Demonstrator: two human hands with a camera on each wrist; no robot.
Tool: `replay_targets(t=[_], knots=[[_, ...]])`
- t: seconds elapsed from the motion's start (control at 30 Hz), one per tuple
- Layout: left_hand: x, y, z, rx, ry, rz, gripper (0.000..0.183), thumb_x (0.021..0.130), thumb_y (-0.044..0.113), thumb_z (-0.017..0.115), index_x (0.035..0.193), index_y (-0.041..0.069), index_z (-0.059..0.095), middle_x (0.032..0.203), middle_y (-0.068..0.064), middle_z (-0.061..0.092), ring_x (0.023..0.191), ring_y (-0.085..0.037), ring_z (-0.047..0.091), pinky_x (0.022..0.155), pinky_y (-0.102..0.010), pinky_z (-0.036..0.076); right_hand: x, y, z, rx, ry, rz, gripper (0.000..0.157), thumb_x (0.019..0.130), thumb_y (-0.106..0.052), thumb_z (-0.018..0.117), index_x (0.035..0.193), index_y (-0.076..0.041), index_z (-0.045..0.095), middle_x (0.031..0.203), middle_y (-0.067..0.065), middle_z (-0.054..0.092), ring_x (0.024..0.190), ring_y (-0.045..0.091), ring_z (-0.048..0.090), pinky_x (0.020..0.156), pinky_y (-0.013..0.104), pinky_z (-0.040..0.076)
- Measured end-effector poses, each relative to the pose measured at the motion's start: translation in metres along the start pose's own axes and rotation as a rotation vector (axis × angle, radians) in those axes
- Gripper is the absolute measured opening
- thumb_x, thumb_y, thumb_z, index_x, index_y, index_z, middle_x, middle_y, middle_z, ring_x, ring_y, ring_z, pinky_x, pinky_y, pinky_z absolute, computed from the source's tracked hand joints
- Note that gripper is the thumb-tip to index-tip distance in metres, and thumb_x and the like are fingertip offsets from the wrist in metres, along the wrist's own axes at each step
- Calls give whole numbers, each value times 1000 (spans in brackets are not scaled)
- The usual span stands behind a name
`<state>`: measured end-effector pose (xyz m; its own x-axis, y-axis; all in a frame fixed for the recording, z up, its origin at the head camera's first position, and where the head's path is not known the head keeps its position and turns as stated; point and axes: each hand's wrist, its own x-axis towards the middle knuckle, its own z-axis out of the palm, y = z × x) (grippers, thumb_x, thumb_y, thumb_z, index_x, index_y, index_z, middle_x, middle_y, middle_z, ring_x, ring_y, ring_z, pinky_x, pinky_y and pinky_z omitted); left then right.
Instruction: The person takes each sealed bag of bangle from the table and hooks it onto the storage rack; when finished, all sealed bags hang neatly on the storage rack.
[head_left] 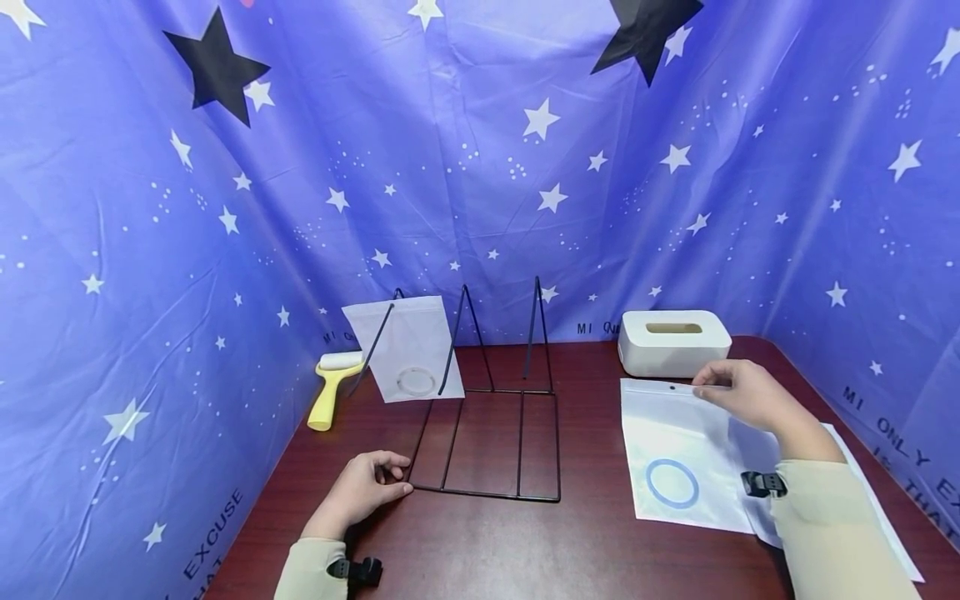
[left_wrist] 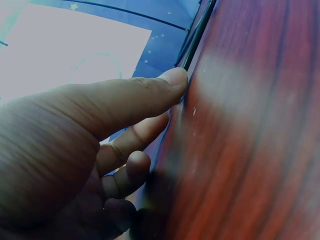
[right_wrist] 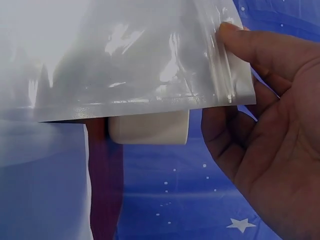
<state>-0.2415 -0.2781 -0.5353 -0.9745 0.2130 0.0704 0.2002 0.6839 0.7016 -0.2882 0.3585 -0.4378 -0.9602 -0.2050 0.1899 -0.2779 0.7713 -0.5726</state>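
Note:
A black wire rack (head_left: 557, 450) with upright V-shaped dividers stands mid-table. At its front left corner my left hand (head_left: 363, 487) pinches the wire between thumb and fingers; the left wrist view shows the thumb (left_wrist: 175, 77) right on the bar. A white flat pouch (head_left: 412, 342) with a pale ring mark leans in the rack's left slot. On the right, my right hand (head_left: 757, 408) pinches the top edge of a zip bag (head_left: 637, 433) printed with a blue ring (head_left: 650, 483). In the right wrist view this bag (right_wrist: 150, 60) looks glossy, its corner between thumb and fingers.
More pouches or sheets (head_left: 759, 450) lie beneath the held bag at the right. A white tissue box (head_left: 637, 360) stands behind it, near the starry blue curtain (head_left: 480, 167). A yellow-handled roller (head_left: 324, 408) lies left of the rack on the reddish table (head_left: 480, 550).

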Motion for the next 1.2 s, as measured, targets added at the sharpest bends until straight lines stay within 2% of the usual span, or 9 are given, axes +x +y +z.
replay_targets(t=[0.17, 0.47, 0.77, 1.03, 1.2], knots=[[0, 3, 0, -2, -1, -7, 31, 81, 20, 92, 109, 15, 79, 86, 10, 67, 69, -10, 55, 64, -26, 46, -2, -2, -4, 0, 11, -26, 4, 96, -9, 77, 100, -8, 77, 91, 2, 74, 85, 13, 64, 71, 27, 52], [0, 2, 0, -21, -4, -3, 31, 81, 21, 92, 109, 14, 79, 84, 9, 67, 67, -11, 55, 61, -27, 45, -6, -3, -13, -12, -19, -28, 19, 93, 0, 74, 112, -2, 78, 94, 4, 75, 81, 13, 63, 67, 27, 53], [1, 2, 0, -27, -7, -13, 31, 81, 21, 92, 108, 14, 79, 84, 9, 67, 67, -12, 55, 61, -27, 46, -8, -7, -18, -65, 44, -31, 7, 91, -3, 78, 97, -7, 77, 88, 1, 73, 78, 13, 61, 65, 28, 52], [0, 0, 1, -28, -8, -4, 31, 81, 21, 92, 108, 14, 79, 84, 9, 68, 67, -11, 55, 61, -27, 45, -12, -20, -27, -89, 130, -75, 4, 97, -7, 74, 101, -8, 74, 87, 1, 71, 70, 8, 56, 60, 28, 46], [0, 0, 1, -29, -5, -5, 31, 81, 21, 92, 108, 14, 79, 84, 9, 68, 67, -11, 55, 61, -27, 45, -15, -32, -32, -104, 163, -75, 11, 98, -15, 76, 105, -7, 76, 86, 1, 73, 68, 7, 57, 59, 28, 47]])
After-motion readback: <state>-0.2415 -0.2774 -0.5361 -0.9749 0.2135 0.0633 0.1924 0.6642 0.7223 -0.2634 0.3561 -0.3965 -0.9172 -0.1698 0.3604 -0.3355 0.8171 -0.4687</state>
